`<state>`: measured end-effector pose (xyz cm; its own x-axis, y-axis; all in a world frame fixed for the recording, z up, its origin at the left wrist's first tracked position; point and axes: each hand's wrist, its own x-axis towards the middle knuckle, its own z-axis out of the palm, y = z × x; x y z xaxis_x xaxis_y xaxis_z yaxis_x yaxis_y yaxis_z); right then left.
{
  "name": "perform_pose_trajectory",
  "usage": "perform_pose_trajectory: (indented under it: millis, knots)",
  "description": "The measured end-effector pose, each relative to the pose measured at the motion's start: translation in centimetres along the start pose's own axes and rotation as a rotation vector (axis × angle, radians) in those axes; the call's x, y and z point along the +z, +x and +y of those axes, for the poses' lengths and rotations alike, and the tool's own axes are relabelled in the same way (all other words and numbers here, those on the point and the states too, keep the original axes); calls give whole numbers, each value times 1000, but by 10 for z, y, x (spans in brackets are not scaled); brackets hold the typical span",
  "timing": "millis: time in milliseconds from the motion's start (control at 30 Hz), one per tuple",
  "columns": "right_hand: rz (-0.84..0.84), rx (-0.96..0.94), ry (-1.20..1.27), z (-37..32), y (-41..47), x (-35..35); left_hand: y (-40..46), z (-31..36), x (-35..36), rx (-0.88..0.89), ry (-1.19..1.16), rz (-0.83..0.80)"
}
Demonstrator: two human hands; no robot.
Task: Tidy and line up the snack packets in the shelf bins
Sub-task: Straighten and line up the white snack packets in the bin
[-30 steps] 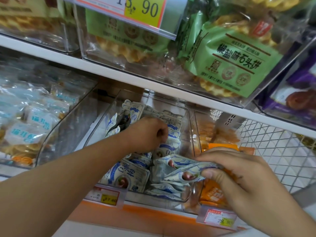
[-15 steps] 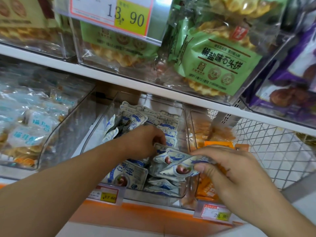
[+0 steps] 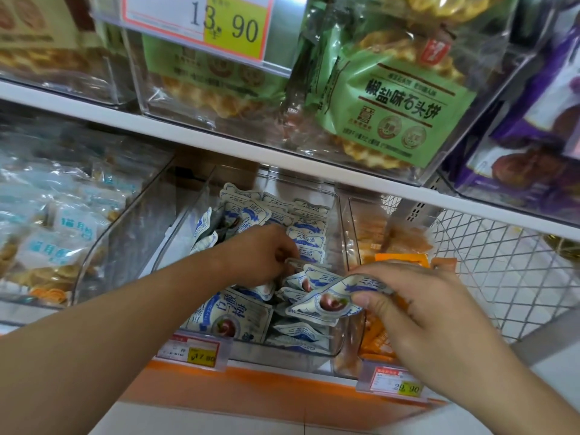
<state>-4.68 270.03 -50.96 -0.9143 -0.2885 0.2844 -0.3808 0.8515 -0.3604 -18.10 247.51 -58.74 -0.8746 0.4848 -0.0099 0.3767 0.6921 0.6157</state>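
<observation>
Hands barely shifted over the last second: left hand [image 3: 260,255] is still dug into the clear plastic shelf bin [image 3: 340,246], fingers curled on a small white-and-blue snack packet [image 3: 303,263] mid-pile, while right hand [image 3: 417,296] keeps pinching another white-and-blue packet with a red plum picture [image 3: 329,301] just above the bin's front right corner. Back rows of packets [image 3: 309,227] stand upright and lined up, but the front ones [image 3: 301,332] lie flat and jumbled. My read: sorting is only partway through, and the held packet isn't yet slotted into a row.
</observation>
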Motion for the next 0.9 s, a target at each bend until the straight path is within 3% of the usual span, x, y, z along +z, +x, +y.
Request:
perform_pose_trajectory:
  millis: [100,233,433,667,800,900]
  knots:
    - [-34,33,-25,-1,1,4,0,1,0,-11,-13,-16]
    - [-153,81,-62,-1,7,14,-8,5,-10,-86,-263,27]
    - [-127,58,-150,-5,19,25,-35,22,-25,-55,-476,51]
    - [82,-4,-171,-7,9,18,-82,20,-30,-29,-275,12]
    - [143,16,-47,-14,5,13,-105,8,-42,-29,245,38]
    - [88,24,18,-23,6,17,-113,1,-46,-61,395,-56]
